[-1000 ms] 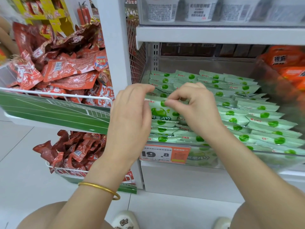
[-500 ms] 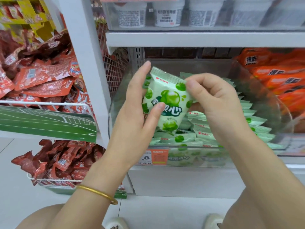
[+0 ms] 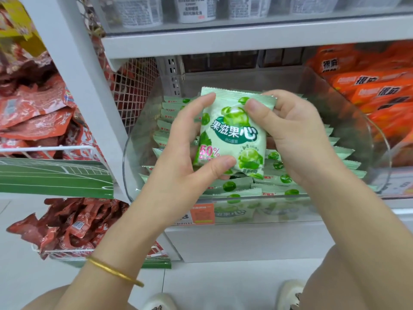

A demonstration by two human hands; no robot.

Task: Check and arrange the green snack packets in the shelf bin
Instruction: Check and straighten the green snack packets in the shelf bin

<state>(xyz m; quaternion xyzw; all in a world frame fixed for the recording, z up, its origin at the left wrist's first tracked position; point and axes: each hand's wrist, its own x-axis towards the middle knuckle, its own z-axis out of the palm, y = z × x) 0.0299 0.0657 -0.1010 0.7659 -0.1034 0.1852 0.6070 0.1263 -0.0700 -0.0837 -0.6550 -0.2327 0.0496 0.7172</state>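
Head view shows both hands holding one green snack packet (image 3: 232,133) upright, face toward the camera, above the clear shelf bin (image 3: 366,139). Left hand (image 3: 178,153) grips its left edge, thumb on the lower corner; right hand (image 3: 290,130) pinches its top right corner. More green packets (image 3: 234,186) lie in rows inside the bin.

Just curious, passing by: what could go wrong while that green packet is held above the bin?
The left hand and right hand both grip the green packet; hard squeezing might crush its contents. Pushed back carelessly, it could disturb the rows of packets lined up in the clear bin.
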